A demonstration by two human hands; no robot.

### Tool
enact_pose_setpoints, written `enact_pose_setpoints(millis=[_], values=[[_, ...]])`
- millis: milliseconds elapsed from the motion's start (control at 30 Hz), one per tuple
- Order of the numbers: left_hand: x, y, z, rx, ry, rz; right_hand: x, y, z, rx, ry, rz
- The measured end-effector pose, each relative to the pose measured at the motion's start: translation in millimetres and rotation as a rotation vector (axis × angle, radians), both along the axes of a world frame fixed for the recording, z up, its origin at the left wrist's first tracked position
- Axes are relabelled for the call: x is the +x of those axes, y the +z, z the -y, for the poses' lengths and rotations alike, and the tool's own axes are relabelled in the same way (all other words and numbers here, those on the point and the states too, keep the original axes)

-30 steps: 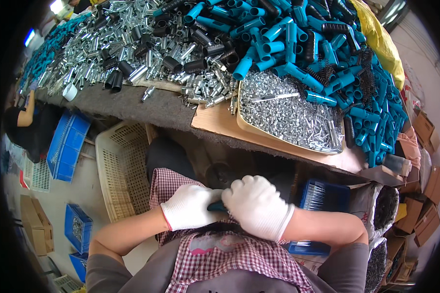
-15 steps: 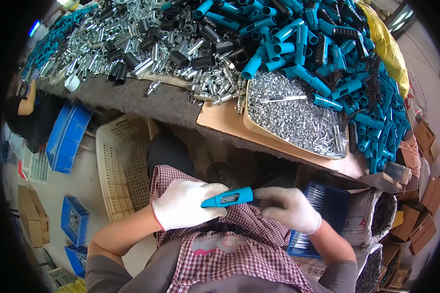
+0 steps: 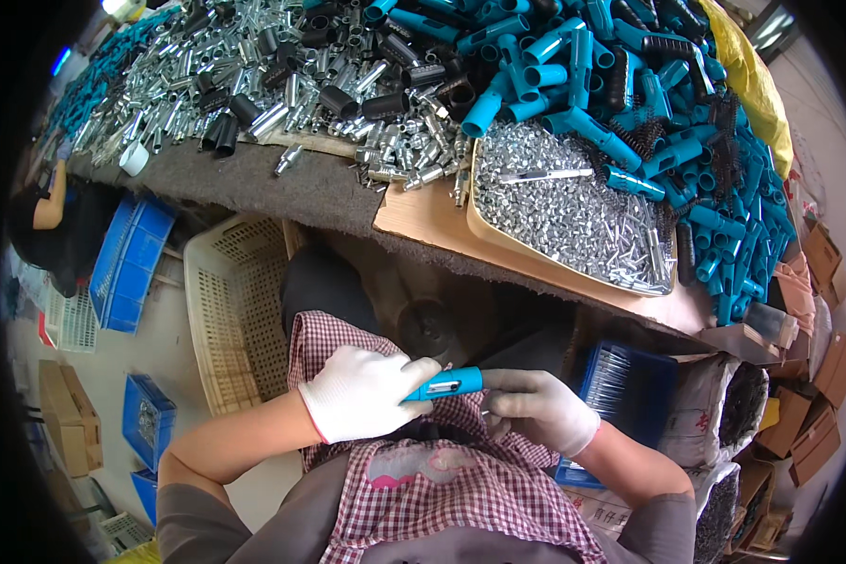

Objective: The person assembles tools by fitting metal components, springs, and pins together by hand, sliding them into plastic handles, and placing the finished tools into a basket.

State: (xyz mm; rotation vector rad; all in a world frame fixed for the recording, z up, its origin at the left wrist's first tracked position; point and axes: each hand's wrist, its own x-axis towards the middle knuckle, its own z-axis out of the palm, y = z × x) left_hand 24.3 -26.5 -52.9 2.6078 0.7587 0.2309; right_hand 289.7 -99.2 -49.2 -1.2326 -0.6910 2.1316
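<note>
My left hand (image 3: 357, 393), in a white glove, is closed around a blue tube-shaped handle housing (image 3: 453, 383) held above my lap. The housing has a slot in its side with metal showing in it, and its right end faces my other hand. My right hand (image 3: 542, 411), also gloved, is at that end with its index finger touching the rim or just inside it; I cannot tell which. Its thumb and other fingers are bent together, and a tiny shiny bit shows at their tips, too small to name.
On the bench ahead lie a tray (image 3: 484, 224) of small metal pieces, a heap of blue housings (image 3: 583, 80) and many metal cylinders (image 3: 291, 89). A cream basket (image 3: 197, 310) stands left of my legs; a blue bin (image 3: 653, 385) of thin rods is at the right.
My right hand has moved left onto the housing's end, its fingers now curled together. The left hand has shifted its hold, covering more of the housing.
</note>
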Motion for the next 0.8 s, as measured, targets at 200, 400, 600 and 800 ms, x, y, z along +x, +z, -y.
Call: enact_pose_setpoints(millis=[200, 400, 600, 800], values=[[3, -4, 4, 0.183, -0.019, -0.050, 3, -8, 1, -0.139, -0.025, -0.199], [1, -6, -13, -0.231, 0.017, 0.072, 1, 5, 2, 0.360, 0.216, 0.376], [2, -3, -12, -0.218, 0.019, -0.023, -2, -4, 2, 0.336, 0.188, 0.271], [4, 4, -6, -0.051, 0.000, -0.076, 0, -7, 3, -0.085, -0.058, -0.145]])
